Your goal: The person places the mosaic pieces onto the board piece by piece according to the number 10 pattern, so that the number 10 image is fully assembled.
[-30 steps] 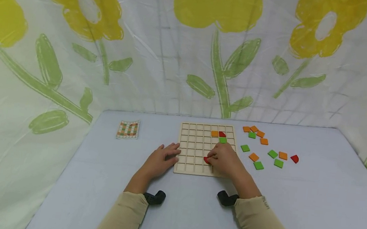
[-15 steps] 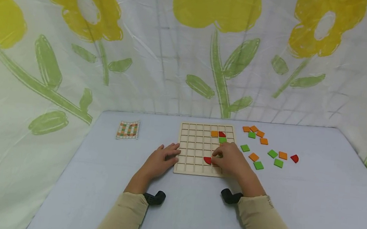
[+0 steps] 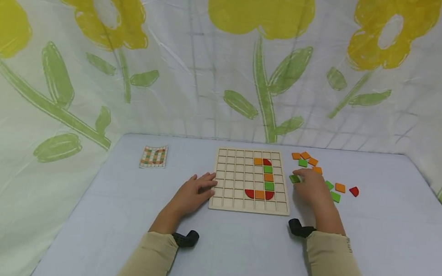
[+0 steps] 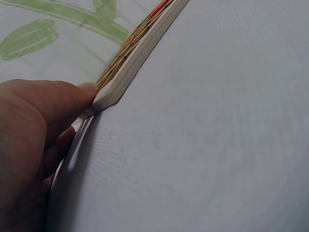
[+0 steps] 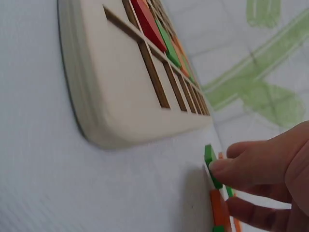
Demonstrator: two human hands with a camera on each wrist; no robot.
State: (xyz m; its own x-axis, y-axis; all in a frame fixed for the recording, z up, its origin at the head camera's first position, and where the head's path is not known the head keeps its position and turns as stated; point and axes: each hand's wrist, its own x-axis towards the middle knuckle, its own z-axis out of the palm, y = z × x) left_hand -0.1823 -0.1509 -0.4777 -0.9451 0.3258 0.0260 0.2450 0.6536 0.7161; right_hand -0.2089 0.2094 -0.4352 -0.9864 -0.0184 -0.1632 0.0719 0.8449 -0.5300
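A pale wooden grid board (image 3: 226, 173) lies on the table in the head view. Set in its right half are orange and green square tiles and red quarter-round tiles, forming a hooked line. My left hand (image 3: 193, 194) rests at the board's left edge with fingers loosely extended; its thumb touches the board's corner (image 4: 108, 96) in the left wrist view. Beyond the board's right side, my right hand (image 3: 315, 193) pinches a green square tile (image 3: 294, 179). The right wrist view shows the thumb against that green tile (image 5: 209, 155), the fingers behind it partly hidden.
Loose orange tiles (image 3: 305, 155) and green tiles (image 3: 335, 197) lie scattered around the right hand, with a red quarter-round tile (image 3: 354, 191) farther right. A patterned card (image 3: 154, 156) lies at the left. A flower-painted cloth (image 3: 162, 80) hangs behind the table.
My right hand has left the board and moved right to a loose green tile. Orange, green and red tiles it had covered on the board now show. The left hand stays put.
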